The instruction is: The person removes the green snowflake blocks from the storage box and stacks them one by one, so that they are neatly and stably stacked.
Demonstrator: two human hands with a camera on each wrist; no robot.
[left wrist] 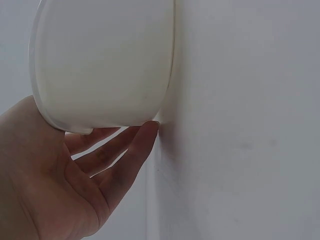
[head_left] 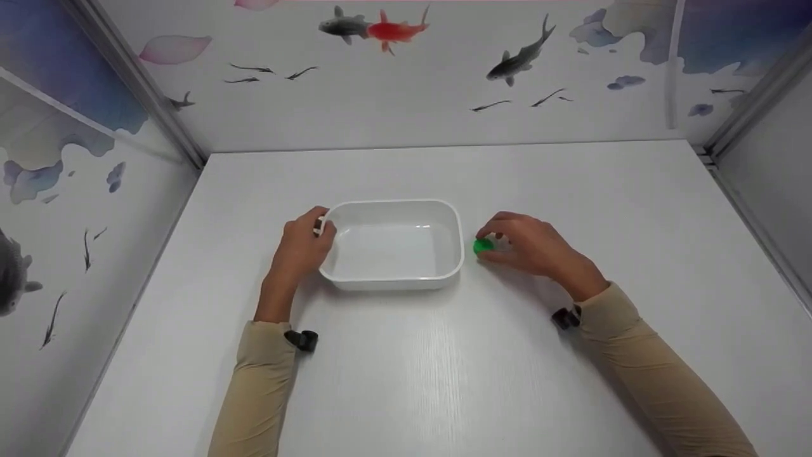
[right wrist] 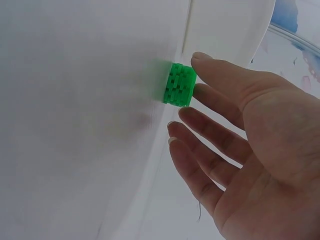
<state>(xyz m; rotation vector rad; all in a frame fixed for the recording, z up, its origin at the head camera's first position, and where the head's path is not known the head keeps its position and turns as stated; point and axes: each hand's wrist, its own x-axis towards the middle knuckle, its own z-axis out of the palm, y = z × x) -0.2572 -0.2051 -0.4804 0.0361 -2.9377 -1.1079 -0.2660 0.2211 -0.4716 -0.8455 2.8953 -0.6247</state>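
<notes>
A white rectangular basin point(head_left: 396, 284) with rounded corners stands on the table, bare inside. My left hand point(head_left: 303, 244) grips its left end, the thumb at the rim and the fingers curled under it on the outside. In the left wrist view the fingertips point(left wrist: 150, 127) touch the basin's outer wall close to the table. Just right of the basin, a small green round piece point(head_left: 483, 245) with a ribbed, brick-like side point(right wrist: 180, 86) sits at the table surface. My right hand point(head_left: 530, 247) pinches it lightly between thumb and index finger; the other fingers curve beside it.
The white table point(head_left: 406, 368) reaches back to a panel point(head_left: 406, 101) printed with fish. A similar printed panel point(head_left: 63, 209) borders the left, and a plain pale wall point(head_left: 771, 127) the right. Dark wrist devices point(head_left: 304, 341) sit at both cuffs.
</notes>
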